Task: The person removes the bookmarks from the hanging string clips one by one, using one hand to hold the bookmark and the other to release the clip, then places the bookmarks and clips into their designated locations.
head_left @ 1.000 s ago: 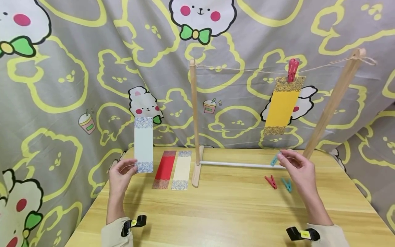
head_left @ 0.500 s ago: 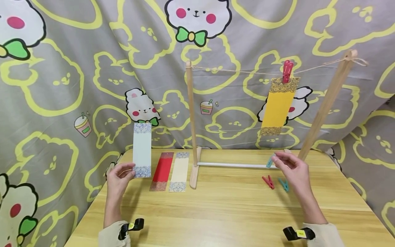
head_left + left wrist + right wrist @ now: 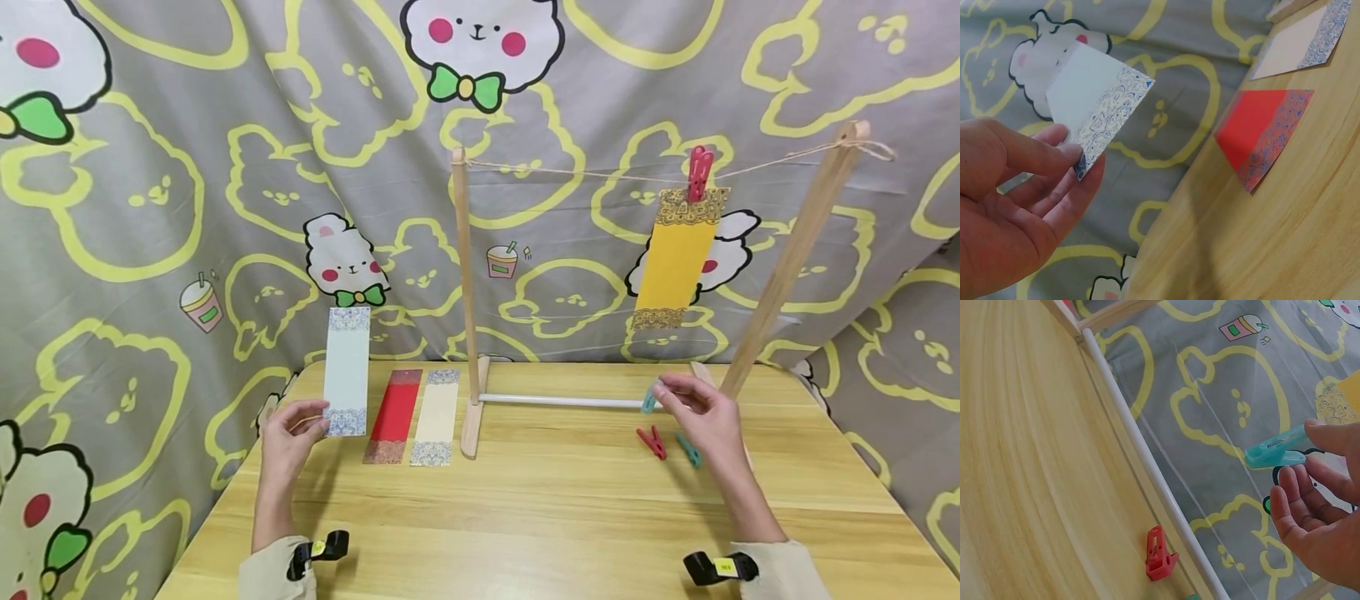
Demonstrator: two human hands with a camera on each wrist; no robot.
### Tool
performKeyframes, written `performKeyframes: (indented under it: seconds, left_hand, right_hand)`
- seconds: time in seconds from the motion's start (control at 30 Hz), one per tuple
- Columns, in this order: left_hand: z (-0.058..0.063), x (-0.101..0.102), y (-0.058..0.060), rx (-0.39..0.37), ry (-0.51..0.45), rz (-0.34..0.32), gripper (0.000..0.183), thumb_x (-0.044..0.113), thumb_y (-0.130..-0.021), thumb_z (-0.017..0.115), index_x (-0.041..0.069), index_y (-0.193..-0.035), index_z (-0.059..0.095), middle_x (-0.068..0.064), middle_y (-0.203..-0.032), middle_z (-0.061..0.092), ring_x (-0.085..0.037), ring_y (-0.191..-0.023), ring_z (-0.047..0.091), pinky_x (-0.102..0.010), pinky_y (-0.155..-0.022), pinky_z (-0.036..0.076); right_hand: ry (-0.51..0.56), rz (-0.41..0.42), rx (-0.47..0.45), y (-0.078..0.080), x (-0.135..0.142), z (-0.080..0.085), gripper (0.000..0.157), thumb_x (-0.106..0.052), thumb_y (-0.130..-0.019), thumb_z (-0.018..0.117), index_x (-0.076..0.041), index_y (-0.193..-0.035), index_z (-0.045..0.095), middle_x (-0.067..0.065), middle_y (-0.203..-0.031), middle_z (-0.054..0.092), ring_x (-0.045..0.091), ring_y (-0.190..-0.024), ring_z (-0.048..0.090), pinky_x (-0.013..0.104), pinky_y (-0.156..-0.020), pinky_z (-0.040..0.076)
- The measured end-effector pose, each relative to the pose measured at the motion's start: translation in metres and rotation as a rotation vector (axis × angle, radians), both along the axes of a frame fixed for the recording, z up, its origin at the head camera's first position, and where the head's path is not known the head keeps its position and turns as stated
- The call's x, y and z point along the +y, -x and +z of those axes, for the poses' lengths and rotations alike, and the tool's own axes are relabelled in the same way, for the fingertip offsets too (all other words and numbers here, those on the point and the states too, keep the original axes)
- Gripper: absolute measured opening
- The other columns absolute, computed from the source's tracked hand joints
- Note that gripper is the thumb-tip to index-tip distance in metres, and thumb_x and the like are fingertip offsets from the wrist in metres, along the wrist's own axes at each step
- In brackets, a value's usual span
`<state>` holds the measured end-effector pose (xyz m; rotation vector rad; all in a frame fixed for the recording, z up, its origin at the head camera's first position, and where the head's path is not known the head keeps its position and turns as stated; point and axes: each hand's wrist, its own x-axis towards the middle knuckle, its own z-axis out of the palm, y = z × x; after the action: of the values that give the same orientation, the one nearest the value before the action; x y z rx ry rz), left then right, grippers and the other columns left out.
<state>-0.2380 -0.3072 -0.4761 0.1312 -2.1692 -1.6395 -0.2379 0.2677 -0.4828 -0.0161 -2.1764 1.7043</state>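
My left hand (image 3: pixel 288 437) pinches a pale blue bookmark (image 3: pixel 347 371) by its lower left corner and holds it upright above the table. In the left wrist view, thumb and fingers grip the patterned end of that bookmark (image 3: pixel 1100 100). My right hand (image 3: pixel 705 417) pinches a teal clothespin (image 3: pixel 1272 450) by its handles, tip pointing left, in front of the rack's white bar. From the string (image 3: pixel 570 172) hangs a yellow bookmark (image 3: pixel 681 262) under red clothespins (image 3: pixel 700 173). A red bookmark (image 3: pixel 393 417) and a cream bookmark (image 3: pixel 436 417) lie side by side on the table.
A wooden rack's left post (image 3: pixel 467 275) and slanted right post (image 3: pixel 791 258) carry the string, with a white bar (image 3: pixel 562 401) low between them. A red clothespin (image 3: pixel 652 442) and another teal clothespin (image 3: pixel 688 450) lie below my right hand. A patterned curtain (image 3: pixel 420 192) stands behind.
The pale blue bookmark has come down slightly in my left hand. My right hand has moved a little left and down with the teal clothespin. The head view has shifted slightly.
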Motion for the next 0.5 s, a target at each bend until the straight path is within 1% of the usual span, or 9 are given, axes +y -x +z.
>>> performKeyframes:
  seconds: [0.07,0.3,0.5]
  left_hand:
    - [-0.0006,-0.0002,0.0004,-0.017,0.002,0.002,0.030,-0.020,-0.089,0.065,-0.015,-0.118,0.065,-0.026,-0.112,0.067,-0.003,-0.084,0.068,-0.017,-0.072,0.059]
    - [-0.0035,-0.0015,0.0007,-0.041,-0.006,-0.001,0.030,-0.020,-0.089,0.064,-0.016,-0.120,0.063,-0.021,-0.110,0.068,-0.004,-0.084,0.068,-0.016,-0.072,0.058]
    - [-0.0072,-0.0024,0.0006,-0.049,-0.004,-0.002,0.031,-0.022,-0.089,0.062,-0.017,-0.119,0.063,-0.027,-0.112,0.066,-0.004,-0.083,0.067,-0.016,-0.073,0.058]
  right_hand:
    - [-0.003,0.000,-0.004,0.0008,0.0000,-0.0019,0.042,-0.018,-0.095,0.077,0.007,-0.126,0.066,-0.017,-0.105,0.071,0.000,-0.088,0.066,0.011,-0.075,0.053]
    - [-0.022,0.012,-0.002,0.0022,-0.0017,-0.0072,0.041,-0.020,-0.095,0.076,0.007,-0.124,0.067,-0.014,-0.105,0.072,-0.001,-0.086,0.068,0.011,-0.075,0.054]
    - [-0.019,0.033,-0.002,0.0031,-0.0029,-0.0104,0.042,-0.021,-0.095,0.076,0.008,-0.125,0.066,-0.012,-0.106,0.072,-0.001,-0.088,0.068,0.012,-0.078,0.055]
